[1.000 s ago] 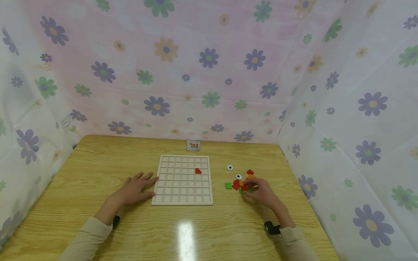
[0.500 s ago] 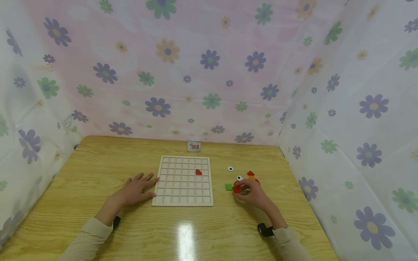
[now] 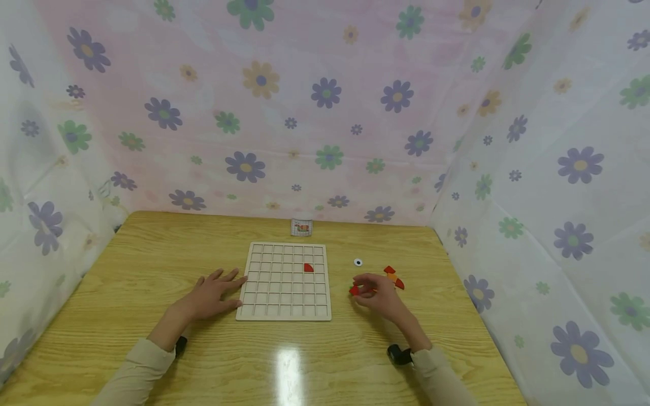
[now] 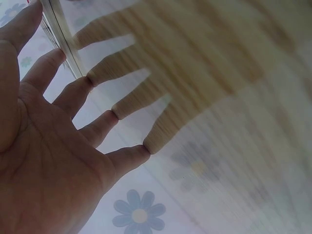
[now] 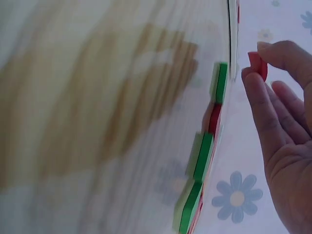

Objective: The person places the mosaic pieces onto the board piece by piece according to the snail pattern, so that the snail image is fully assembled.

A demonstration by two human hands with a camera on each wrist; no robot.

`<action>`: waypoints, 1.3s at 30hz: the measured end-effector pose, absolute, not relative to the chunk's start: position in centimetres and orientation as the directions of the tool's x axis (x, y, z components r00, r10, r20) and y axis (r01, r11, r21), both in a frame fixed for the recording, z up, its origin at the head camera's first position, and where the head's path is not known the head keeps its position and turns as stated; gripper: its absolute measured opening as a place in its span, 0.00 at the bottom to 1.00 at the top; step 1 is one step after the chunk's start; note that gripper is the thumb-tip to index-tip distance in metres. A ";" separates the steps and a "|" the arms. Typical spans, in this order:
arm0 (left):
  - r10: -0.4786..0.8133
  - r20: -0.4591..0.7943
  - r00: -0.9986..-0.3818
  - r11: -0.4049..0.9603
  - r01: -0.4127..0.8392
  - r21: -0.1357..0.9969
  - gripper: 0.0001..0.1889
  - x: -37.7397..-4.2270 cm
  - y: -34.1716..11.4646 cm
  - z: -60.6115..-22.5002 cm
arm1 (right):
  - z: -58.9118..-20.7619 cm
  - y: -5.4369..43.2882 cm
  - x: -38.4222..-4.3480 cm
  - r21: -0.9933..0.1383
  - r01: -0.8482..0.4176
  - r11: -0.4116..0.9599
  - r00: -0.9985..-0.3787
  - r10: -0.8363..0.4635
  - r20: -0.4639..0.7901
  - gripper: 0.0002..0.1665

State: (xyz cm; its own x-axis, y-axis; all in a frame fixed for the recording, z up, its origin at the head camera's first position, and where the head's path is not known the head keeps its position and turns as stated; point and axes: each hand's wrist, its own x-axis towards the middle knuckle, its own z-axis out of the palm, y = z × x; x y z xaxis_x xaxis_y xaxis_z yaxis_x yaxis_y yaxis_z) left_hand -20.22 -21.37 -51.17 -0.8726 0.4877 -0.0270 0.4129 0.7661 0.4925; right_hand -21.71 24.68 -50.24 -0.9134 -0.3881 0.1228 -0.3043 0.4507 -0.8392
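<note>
A square wooden grid board (image 3: pixel 273 291) lies on the table with one red quarter-round tile (image 3: pixel 308 268) in a cell at its upper right. At the board's left edge rests my left hand (image 3: pixel 210 296), fingers spread; the left wrist view shows its fingertips (image 4: pixel 113 115) down on the tabletop. To the right of the board, my right hand (image 3: pixel 380 296) pinches a red tile (image 5: pixel 257 67) between thumb and fingers, above the table. Green tiles (image 5: pixel 204 157) lie below it in the right wrist view. My right hand hides part of the pile in the head view.
Red and orange tiles (image 3: pixel 391 277) lie beyond my right hand, and a round eye piece (image 3: pixel 358 263) sits to their left. A small picture card (image 3: pixel 302 228) is at the table's back. Flowered cloth (image 3: pixel 325 113) surrounds the wooden table (image 3: pixel 203 242).
My right hand has moved left from the tile pile toward the board, carrying a red tile. My left hand has stayed at the board's edge.
</note>
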 end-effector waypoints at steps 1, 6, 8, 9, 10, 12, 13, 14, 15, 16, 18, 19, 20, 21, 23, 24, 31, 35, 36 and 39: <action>0.487 -0.027 -0.873 0.767 0.413 0.492 0.34 -20.2 -21.4 -51.2 | -50.1 24.4 -21.8 -0.837 -0.306 0.453 -0.913 -0.390 0.123 0.23; 0.484 -0.028 -0.874 0.770 0.411 0.489 0.35 -20.3 -21.4 -51.4 | -50.5 23.1 -22.3 -0.819 -0.327 0.471 -0.906 -0.403 0.130 0.20; 0.483 -0.030 -0.875 0.771 0.410 0.488 0.35 -20.4 -21.4 -51.4 | -51.1 22.8 -22.7 -0.814 -0.339 0.472 -0.901 -0.412 0.135 0.20; 0.484 -0.030 -0.875 0.771 0.410 0.488 0.35 -20.4 -21.4 -51.5 | -51.1 22.5 -22.8 -0.809 -0.346 0.474 -0.897 -0.421 0.137 0.19; 0.484 -0.030 -0.875 0.771 0.410 0.487 0.35 -20.4 -21.4 -51.5 | -51.1 22.3 -22.9 -0.809 -0.345 0.476 -0.896 -0.425 0.132 0.18; 0.484 -0.029 -0.874 0.771 0.411 0.486 0.35 -20.4 -21.4 -51.4 | -51.1 21.8 -23.0 -0.809 -0.345 0.476 -0.892 -0.436 0.124 0.17; 0.485 -0.029 -0.874 0.771 0.411 0.486 0.35 -20.4 -21.4 -51.4 | -51.0 21.6 -23.0 -0.808 -0.344 0.478 -0.890 -0.440 0.119 0.16; 0.485 -0.030 -0.874 0.772 0.411 0.485 0.35 -20.4 -21.3 -51.4 | -51.0 21.3 -23.0 -0.807 -0.345 0.480 -0.889 -0.444 0.115 0.16; 0.485 -0.030 -0.874 0.772 0.412 0.484 0.35 -20.4 -21.3 -51.4 | -51.0 21.1 -23.1 -0.800 -0.351 0.487 -0.886 -0.448 0.116 0.16; 0.485 -0.030 -0.874 0.772 0.412 0.483 0.35 -20.4 -21.3 -51.4 | -51.0 20.9 -23.2 -0.797 -0.353 0.490 -0.885 -0.451 0.114 0.16; 0.485 -0.030 -0.874 0.772 0.412 0.485 0.35 -20.4 -21.3 -51.4 | -51.0 20.5 -23.4 -0.791 -0.368 0.489 -0.878 -0.462 0.123 0.16; 0.485 -0.031 -0.874 0.771 0.411 0.486 0.35 -20.4 -21.3 -51.4 | -51.0 20.2 -23.5 -0.794 -0.370 0.483 -0.875 -0.467 0.123 0.16; 0.485 -0.031 -0.874 0.771 0.411 0.487 0.35 -20.4 -21.3 -51.4 | -51.0 20.0 -23.6 -0.798 -0.367 0.478 -0.874 -0.470 0.121 0.16; 0.485 -0.031 -0.874 0.771 0.411 0.487 0.35 -20.4 -21.3 -51.4 | -51.0 19.7 -23.7 -0.803 -0.363 0.474 -0.874 -0.472 0.117 0.16; 0.485 -0.032 -0.874 0.770 0.410 0.489 0.35 -20.4 -21.3 -51.4 | -51.0 19.1 -23.9 -0.808 -0.348 0.475 -0.877 -0.469 0.102 0.16; 0.485 -0.032 -0.874 0.770 0.410 0.489 0.35 -20.4 -21.3 -51.4 | -50.9 18.8 -24.0 -0.809 -0.340 0.480 -0.880 -0.466 0.094 0.15; 0.481 -0.040 -0.876 0.774 0.404 0.487 0.35 -20.4 -21.3 -51.4 | -51.1 16.7 -25.2 -0.758 -0.384 0.528 -0.867 -0.489 0.099 0.14; 0.483 -0.041 -0.874 0.774 0.405 0.487 0.35 -20.4 -21.3 -51.4 | -51.0 15.7 -25.7 -0.751 -0.388 0.534 -0.862 -0.498 0.091 0.15; 0.484 -0.042 -0.874 0.774 0.405 0.487 0.35 -20.4 -21.3 -51.4 | -50.9 15.4 -25.8 -0.750 -0.383 0.539 -0.864 -0.497 0.084 0.15; 0.487 -0.043 -0.872 0.772 0.407 0.488 0.34 -20.3 -21.3 -51.3 | -51.0 14.9 -26.2 -0.737 -0.380 0.558 -0.868 -0.490 0.077 0.14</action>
